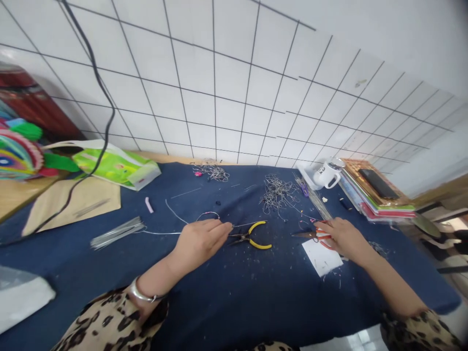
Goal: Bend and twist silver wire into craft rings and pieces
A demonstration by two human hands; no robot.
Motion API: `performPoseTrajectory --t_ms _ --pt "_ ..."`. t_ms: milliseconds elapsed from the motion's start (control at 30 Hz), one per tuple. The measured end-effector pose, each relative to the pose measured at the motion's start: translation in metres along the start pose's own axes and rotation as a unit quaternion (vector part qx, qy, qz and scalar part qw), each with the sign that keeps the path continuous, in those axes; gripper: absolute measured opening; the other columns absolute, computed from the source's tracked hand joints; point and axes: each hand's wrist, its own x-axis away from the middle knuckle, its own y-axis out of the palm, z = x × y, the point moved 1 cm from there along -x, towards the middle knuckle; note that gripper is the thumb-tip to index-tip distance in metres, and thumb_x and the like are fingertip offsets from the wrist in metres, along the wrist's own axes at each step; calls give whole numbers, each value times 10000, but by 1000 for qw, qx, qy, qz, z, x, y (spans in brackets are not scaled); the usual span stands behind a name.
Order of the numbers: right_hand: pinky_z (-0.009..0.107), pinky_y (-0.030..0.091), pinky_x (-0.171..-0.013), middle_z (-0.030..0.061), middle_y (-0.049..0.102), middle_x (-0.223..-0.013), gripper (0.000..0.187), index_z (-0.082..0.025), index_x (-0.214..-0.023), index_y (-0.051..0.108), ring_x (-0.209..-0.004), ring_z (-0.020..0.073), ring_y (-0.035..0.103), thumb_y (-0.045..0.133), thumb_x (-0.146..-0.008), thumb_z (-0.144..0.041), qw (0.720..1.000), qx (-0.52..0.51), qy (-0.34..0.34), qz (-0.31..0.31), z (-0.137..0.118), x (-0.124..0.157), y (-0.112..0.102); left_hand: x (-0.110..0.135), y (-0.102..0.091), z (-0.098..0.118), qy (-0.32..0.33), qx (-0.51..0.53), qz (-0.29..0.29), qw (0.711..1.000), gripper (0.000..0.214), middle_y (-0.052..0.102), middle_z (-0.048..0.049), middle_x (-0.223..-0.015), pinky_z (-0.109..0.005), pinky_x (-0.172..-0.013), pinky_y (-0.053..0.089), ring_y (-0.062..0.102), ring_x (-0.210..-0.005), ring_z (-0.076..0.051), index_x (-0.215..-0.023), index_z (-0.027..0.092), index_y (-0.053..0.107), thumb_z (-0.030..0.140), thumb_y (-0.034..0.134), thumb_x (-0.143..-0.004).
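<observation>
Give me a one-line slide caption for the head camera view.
Right hand at the orange-handled scissors, left hand beside the yellow-handled pliers, on a blue cloth with tangled wire.

Bright, even light, exact src unclear; shadows soft. Wall (pixel 234 107) v. pale, nr washed out twd top R; cloth (pixel 256 302) dark but readable. Glints on bracelet (pixel 141 292) + wire bundle (pixel 117 234). Wide-angle distortion — wall slants & stretches twd R, furniture (pixel 426 226) smeared at R edge, top R corner darkened. Fine strands in tangle (pixel 278 194) run together; R hand (pixel 345 239) a bit soft.
</observation>
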Motion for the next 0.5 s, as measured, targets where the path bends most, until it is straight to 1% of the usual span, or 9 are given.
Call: performPoseTrajectory --t_ms 67,133,167,233,267,333,367,433,500 --pt "360 432 -718 93 629 -829 387 -228 -1115 574 -788 247 577 559 -763 -388 999 5 43 3 -2 2 -7 0 0 1 -4 4 -5 1000 171 613 -9 -682 -231 -580 418 580 -634 -124 -977 195 592 210 471 -857" --pt "336 434 -641 78 622 -759 381 -217 -1081 577 -708 234 578 521 -775 -436 995 -21 97 -8 -8 4 -12 0 -1 1 -9 5 -7 1000 167 614 -9 -686 -235 -587 420 584 -648 -128 -973 194 589 205 470 -857" --pt "320 434 -612 69 622 -751 374 -221 -1090 567 -686 224 580 500 -786 -431 991 -53 117 -18 -11 4 -14 -1 -1 2 -11 5 -7 1000 166 616 -10 -690 -236 -587 421 586 -654 -129 -971 193 588 204 468 -857" --pt "296 445 -598 56 631 -797 380 -238 -1148 523 -695 203 588 462 -809 -399 976 -163 140 -42 -20 4 -18 -1 -2 3 -13 2 -5 1000 165 621 -12 -700 -237 -593 426 590 -669 -131 -969 193 587 206 464 -859" --pt "290 458 -613 53 632 -837 396 -243 -1182 493 -721 195 592 454 -814 -387 960 -233 143 -55 -25 3 -21 -1 -3 3 -12 0 -4 1000 166 624 -14 -704 -237 -600 431 593 -676 -131 -969 192 586 208 462 -860" --pt "293 479 -652 61 617 -921 425 -242 -1215 445 -778 191 590 467 -813 -377 915 -366 152 -70 -33 0 -29 -1 -3 4 -10 -2 1 1000 169 627 -16 -708 -237 -615 442 597 -687 -131 -974 191 583 213 459 -862" --pt "298 485 -662 67 605 -944 426 -237 -1205 440 -793 193 585 488 -804 -375 893 -416 158 -72 -37 -1 -33 -1 -3 4 -10 -3 2 1000 171 628 -17 -707 -237 -618 445 598 -689 -131 -976 191 583 214 457 -863" --pt "305 484 -668 73 586 -951 410 -232 -1159 454 -801 195 573 535 -784 -376 858 -480 169 -67 -43 -4 -44 -1 -4 4 -11 -5 5 1000 172 627 -18 -702 -235 -608 445 598 -682 -131 -974 191 584 212 455 -863" --pt "300 475 -650 66 576 -907 376 -228 -1127 469 -760 183 560 531 -797 -396 829 -527 176 -57 -51 -6 -55 -2 -4 5 -13 -5 9 1000 172 625 -17 -696 -232 -590 439 597 -672 -130 -966 193 587 210 450 -864"
